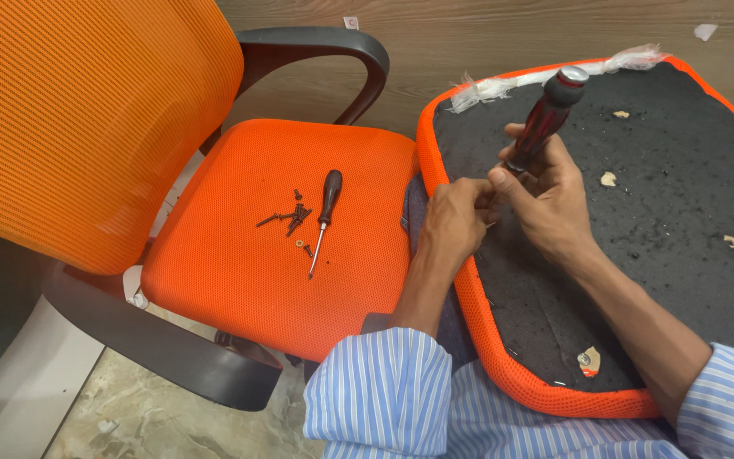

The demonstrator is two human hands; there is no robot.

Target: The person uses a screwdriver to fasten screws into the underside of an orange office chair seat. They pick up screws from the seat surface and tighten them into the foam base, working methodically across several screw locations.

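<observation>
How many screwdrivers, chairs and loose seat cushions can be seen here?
Screwdrivers: 2, one in the right hand at, one lying on the chair seat
Chairs: 1
Loose seat cushions: 1
Total: 4

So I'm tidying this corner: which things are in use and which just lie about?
In use:
right hand
left hand
red-black screwdriver
upturned seat pad

Lying about:
small screwdriver
loose screws
orange chair

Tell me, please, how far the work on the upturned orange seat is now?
Done: loose screws and a spare screwdriver lie on the chair seat. In hand: right hand holds a dark-handled screwdriver; left hand pinches beside it. Left: staples line the upturned seat base.
</observation>
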